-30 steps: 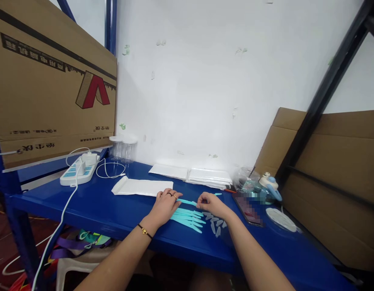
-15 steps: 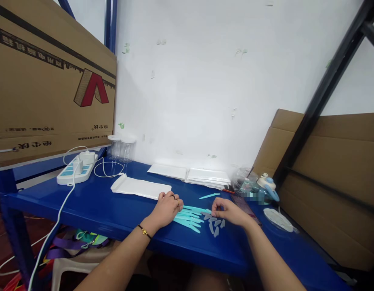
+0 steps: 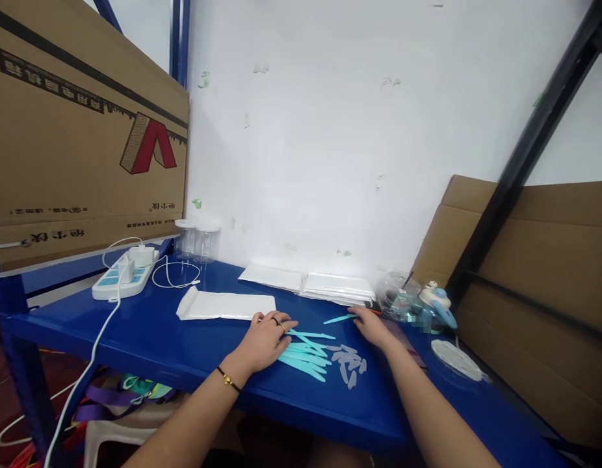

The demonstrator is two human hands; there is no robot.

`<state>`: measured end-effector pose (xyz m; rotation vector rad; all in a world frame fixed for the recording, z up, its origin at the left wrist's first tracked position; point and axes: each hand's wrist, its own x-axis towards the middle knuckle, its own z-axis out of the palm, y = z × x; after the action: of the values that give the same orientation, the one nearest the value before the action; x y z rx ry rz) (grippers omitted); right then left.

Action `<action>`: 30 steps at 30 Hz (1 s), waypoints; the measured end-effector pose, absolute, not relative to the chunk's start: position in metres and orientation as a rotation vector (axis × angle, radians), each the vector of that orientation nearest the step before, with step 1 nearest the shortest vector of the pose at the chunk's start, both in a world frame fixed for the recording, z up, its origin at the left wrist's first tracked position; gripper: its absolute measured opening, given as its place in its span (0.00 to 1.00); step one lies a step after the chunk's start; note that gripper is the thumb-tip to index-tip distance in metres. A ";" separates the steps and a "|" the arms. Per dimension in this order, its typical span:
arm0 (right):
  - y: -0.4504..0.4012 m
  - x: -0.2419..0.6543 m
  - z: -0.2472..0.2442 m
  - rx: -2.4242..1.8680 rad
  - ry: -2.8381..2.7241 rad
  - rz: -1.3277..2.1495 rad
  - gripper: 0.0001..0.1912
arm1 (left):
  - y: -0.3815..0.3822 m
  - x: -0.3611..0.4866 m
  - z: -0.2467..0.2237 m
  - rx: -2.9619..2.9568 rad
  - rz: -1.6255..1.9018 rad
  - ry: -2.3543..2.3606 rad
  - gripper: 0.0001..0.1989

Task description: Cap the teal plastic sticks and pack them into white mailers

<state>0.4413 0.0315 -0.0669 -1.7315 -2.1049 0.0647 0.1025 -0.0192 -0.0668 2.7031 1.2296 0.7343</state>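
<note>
A pile of slim turquoise eyebrow razors (image 3: 305,361) lies on the blue table, their left ends partly hidden under my left hand (image 3: 262,341). That hand rests palm down, its fingers stretched and thumb apart, with one razor's end near the fingertips. Farther back, my right hand (image 3: 372,325) has its thumb and fingers closed on the right end of a single eyebrow razor (image 3: 336,319), which lies apart from the pile. Several small translucent blade covers (image 3: 348,363) are scattered just right of the pile.
A white packet (image 3: 227,305) lies behind my left hand. More white packets (image 3: 337,286) are stacked by the wall. Two clear jars (image 3: 206,244) and a power strip (image 3: 125,276) stand left. A white-and-blue object (image 3: 437,304) and a round white pad (image 3: 457,359) are right.
My right hand has moved back from the pile and closed on the lone razor's end. My left hand has loosened, and a razor near it now lies across the pile.
</note>
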 end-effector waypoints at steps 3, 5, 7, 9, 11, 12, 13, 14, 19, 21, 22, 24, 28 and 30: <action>0.040 0.439 -0.074 -1.795 -2.134 0.003 0.15 | -0.021 0.103 -0.067 2.782 0.603 1.024 0.25; 0.038 0.439 -0.074 -1.825 -2.147 -0.030 0.12 | -0.021 0.104 -0.068 2.807 0.531 0.956 0.33; 0.032 0.441 -0.074 -1.841 -2.155 -0.056 0.09 | -0.020 0.108 -0.071 2.803 0.513 0.959 0.36; 0.026 0.442 -0.073 -1.842 -2.155 -0.069 0.08 | -0.017 0.114 -0.074 2.793 0.541 1.001 0.33; 0.021 0.444 -0.075 -1.828 -2.145 -0.066 0.06 | -0.013 0.121 -0.075 2.805 0.557 1.047 0.29; 0.019 0.445 -0.075 -1.817 -2.134 -0.058 0.05 | -0.010 0.125 -0.074 2.821 0.547 1.064 0.27; 0.017 0.445 -0.076 -1.803 -2.118 -0.048 0.05 | -0.007 0.129 -0.073 2.835 0.530 1.082 0.24; 0.016 0.446 -0.076 -1.786 -2.097 -0.035 0.05 | -0.003 0.132 -0.072 2.846 0.506 1.099 0.23; 0.009 0.438 -0.070 -1.657 -1.968 0.067 0.08 | 0.022 0.138 -0.067 2.844 0.469 1.161 0.17; 0.008 0.429 -0.064 -1.597 -1.935 0.120 0.09 | 0.030 0.137 -0.069 2.830 0.467 1.167 0.17; 0.008 0.424 -0.062 -1.569 -1.923 0.146 0.09 | 0.033 0.136 -0.070 2.821 0.461 1.167 0.17; 0.010 0.414 -0.057 -1.521 -1.899 0.192 0.10 | 0.036 0.134 -0.073 2.802 0.470 1.178 0.19; 0.012 0.396 -0.055 -1.448 -1.871 0.254 0.13 | 0.032 0.137 -0.066 2.752 0.805 1.341 0.27; 0.011 0.389 -0.055 -1.391 -1.893 0.307 0.13 | 0.028 0.141 -0.059 2.755 0.995 1.386 0.26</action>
<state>0.3892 0.0106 -0.0553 -1.3912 -1.8934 0.3067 0.1412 0.0275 -0.0586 2.7550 1.3865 0.9954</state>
